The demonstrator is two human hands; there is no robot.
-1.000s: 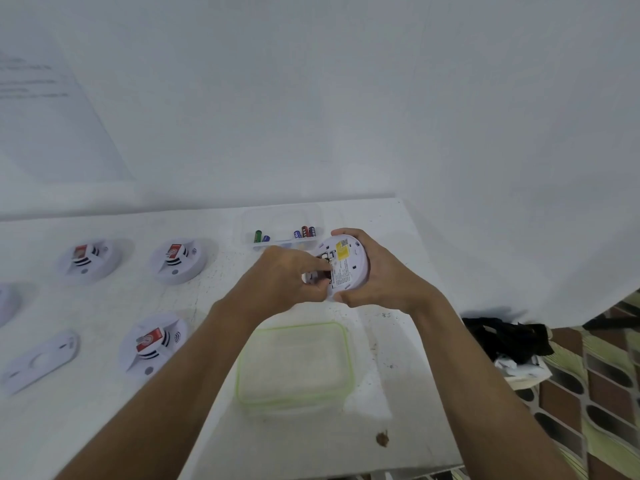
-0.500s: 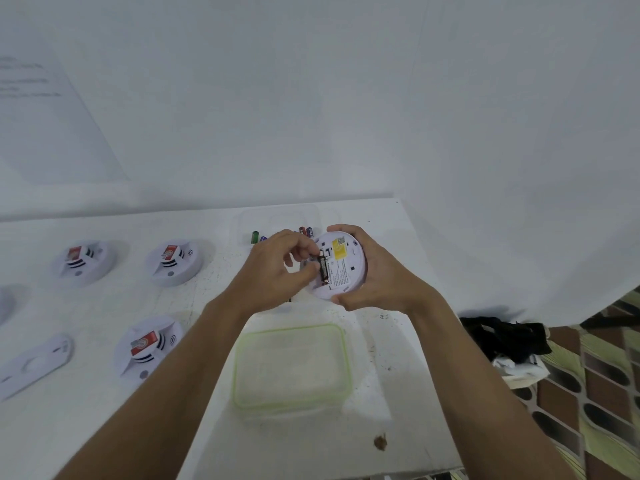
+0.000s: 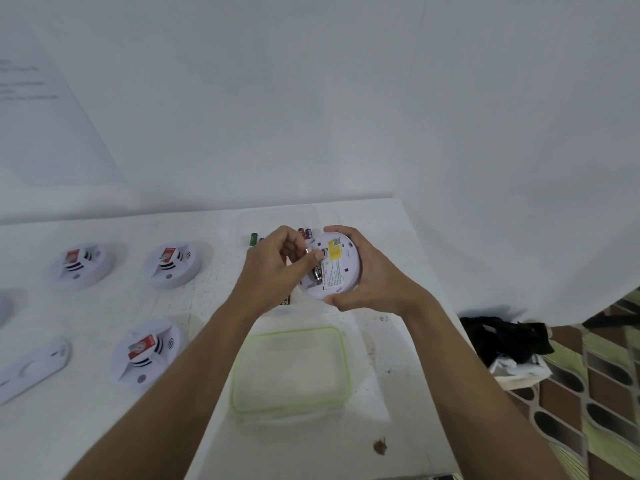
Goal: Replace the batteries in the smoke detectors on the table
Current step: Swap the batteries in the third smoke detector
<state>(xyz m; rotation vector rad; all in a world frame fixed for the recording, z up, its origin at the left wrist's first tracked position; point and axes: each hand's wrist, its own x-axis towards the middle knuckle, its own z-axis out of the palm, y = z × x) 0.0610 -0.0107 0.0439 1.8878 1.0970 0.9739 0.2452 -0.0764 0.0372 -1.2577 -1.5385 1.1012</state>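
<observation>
A person's two hands meet in the air just beyond a clear green-rimmed container [image 3: 291, 370] that sits on a white table [image 3: 86, 427]. The right hand [image 3: 374, 275] grips a round white smoke detector [image 3: 337, 268] by its edge, its back with a yellow label turned toward the viewer. The left hand [image 3: 273, 268], fingers curled, pinches the upper end of a dark battery [image 3: 318, 271] lying in the detector's open slot. Left of the container, three more detectors [image 3: 147, 351] lie on the table, each with a red battery showing; the nearest is just beside the container, and the other two are farther back. Farther left of the container lies a flat white mounting plate [image 3: 33, 367]. Beyond the container, partly hidden behind the hands, a clear tray [image 3: 277, 220] holds loose batteries [image 3: 254, 239]. Right of the container, off the table, a black cloth bundle [image 3: 502, 337] lies on a patterned floor.
</observation>
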